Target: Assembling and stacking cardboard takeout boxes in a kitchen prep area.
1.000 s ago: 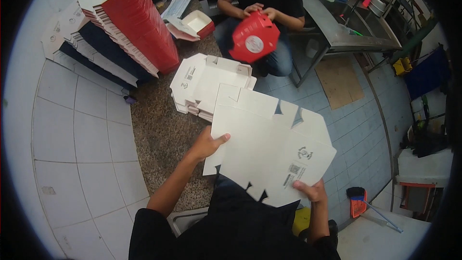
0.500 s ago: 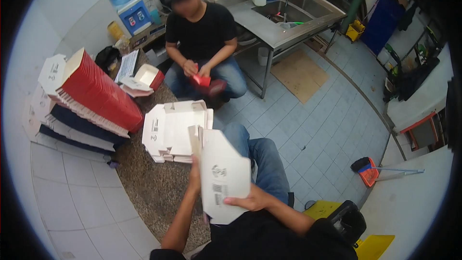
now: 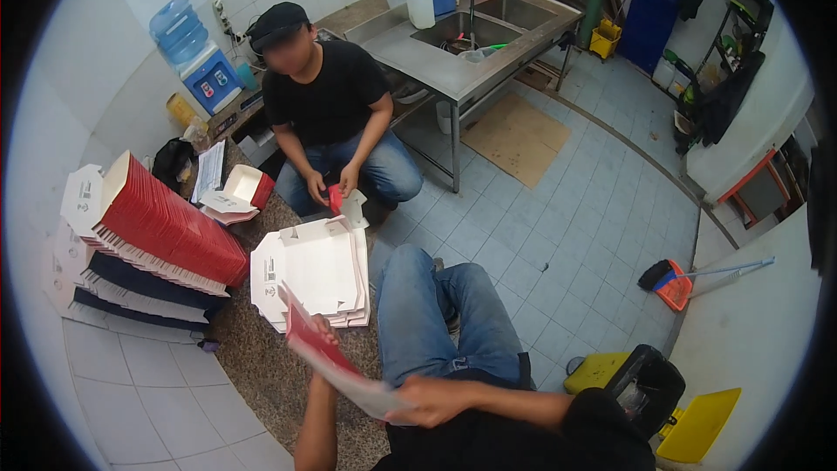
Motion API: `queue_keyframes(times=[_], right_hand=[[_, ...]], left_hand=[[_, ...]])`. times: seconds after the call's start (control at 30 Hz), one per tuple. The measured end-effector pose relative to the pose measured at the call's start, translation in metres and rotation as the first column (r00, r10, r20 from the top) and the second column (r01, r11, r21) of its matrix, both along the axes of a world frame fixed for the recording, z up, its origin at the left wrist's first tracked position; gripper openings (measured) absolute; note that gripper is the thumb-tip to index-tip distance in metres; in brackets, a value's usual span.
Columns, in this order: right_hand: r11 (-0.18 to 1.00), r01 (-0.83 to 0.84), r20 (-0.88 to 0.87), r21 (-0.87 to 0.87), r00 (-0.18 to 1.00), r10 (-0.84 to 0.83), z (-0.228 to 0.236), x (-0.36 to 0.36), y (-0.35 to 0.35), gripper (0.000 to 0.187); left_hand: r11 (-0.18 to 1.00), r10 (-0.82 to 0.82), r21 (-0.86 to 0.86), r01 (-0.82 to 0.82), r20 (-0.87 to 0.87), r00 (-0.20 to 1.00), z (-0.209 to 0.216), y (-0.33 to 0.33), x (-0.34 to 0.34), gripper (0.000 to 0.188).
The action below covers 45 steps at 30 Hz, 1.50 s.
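A partly folded carton (image 3: 334, 351), red on one face and white at its lower end, is tilted between my hands above my lap and the counter edge. My left hand (image 3: 326, 330) grips its upper part, with the fingers curled behind the far edge. My right hand (image 3: 434, 399) is closed on the white lower end, which is smeared by motion. Just beyond my left hand, a pile of flat white carton blanks (image 3: 316, 269) lies on the speckled stone counter (image 3: 253, 365).
At the left, a tall leaning stack of nested red cartons (image 3: 170, 222) stands by the wall. One open red-and-white carton (image 3: 247, 185) sits behind the pile. Across from me, a seated person (image 3: 324, 105) handles a small red carton (image 3: 335, 201). A bin (image 3: 641, 388) stands at my right.
The carton in my hands has turned from its printed white face to its red face, and it has tilted. The other person's red carton has moved and now shows a white flap.
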State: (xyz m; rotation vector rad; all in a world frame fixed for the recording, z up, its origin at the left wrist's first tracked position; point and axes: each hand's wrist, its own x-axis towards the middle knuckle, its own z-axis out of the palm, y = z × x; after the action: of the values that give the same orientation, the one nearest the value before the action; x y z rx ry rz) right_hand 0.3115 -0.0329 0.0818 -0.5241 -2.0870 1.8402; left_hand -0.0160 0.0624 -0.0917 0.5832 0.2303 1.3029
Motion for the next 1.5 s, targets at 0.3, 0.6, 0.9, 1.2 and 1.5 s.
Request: queue_keyframes(times=[0.3, 0.6, 0.9, 1.2, 1.5], right_hand=[[0.964, 0.167, -0.256, 0.209, 0.96, -0.111, 0.023, -0.021, -0.01, 0.021], [0.738, 0.609, -0.003, -0.29, 0.771, -0.637, -0.002, 0.1, 0.032, 0.039], [0.695, 0.691, 0.008, 0.199, 0.708, -0.706, 0.037, 0.074, 0.022, 0.019], [0.773, 0.6, -0.119, 0.207, 0.799, -0.589, 0.004, 0.04, 0.017, 0.017], [0.84, 0.527, -0.139, 0.133, 0.849, -0.511, -0.002, 0.041, 0.028, 0.045]], left_hand=[[0.947, 0.004, -0.162, -0.277, -0.857, 0.515, -0.047, -0.046, -0.023, 0.033], [0.918, 0.218, -0.149, -0.368, -0.585, 0.781, 0.113, -0.02, 0.063, 0.067], [0.979, -0.009, -0.182, -0.093, -0.496, 0.868, 0.158, -0.003, 0.123, 0.091], [0.923, -0.023, -0.374, -0.087, -0.28, 0.96, 0.169, -0.005, 0.157, 0.071], [0.817, 0.009, -0.548, -0.178, -0.298, 0.955, 0.081, -0.011, 0.131, 0.048]])
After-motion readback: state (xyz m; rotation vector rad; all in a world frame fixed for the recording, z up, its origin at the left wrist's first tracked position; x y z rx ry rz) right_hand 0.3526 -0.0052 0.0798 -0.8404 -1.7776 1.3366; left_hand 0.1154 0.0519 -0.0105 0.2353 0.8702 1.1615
